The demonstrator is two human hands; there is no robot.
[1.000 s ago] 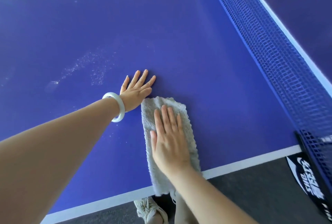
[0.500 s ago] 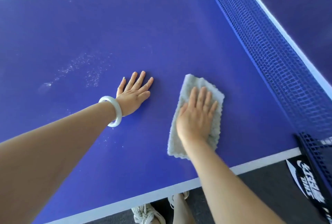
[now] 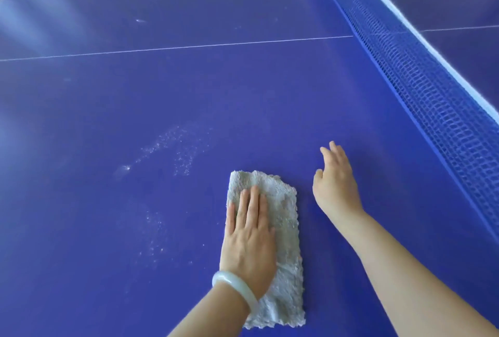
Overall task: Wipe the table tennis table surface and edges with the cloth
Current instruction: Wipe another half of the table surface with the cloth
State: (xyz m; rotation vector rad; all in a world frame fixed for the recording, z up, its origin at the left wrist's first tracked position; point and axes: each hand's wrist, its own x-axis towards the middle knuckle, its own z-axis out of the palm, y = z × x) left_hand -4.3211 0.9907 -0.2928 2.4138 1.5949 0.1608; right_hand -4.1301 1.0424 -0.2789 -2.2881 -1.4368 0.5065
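Left hand (image 3: 249, 239) (fingers straight) presses the grey fleecy cloth (image 3: 286, 228) onto the blue table tennis table (image 3: 243, 93) — right hand (image 3: 334, 182) relaxed, empty.

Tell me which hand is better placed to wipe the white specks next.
Left. The left hand lies flat on the cloth, with the specks just left of it. The right hand is off the cloth, toward the net.
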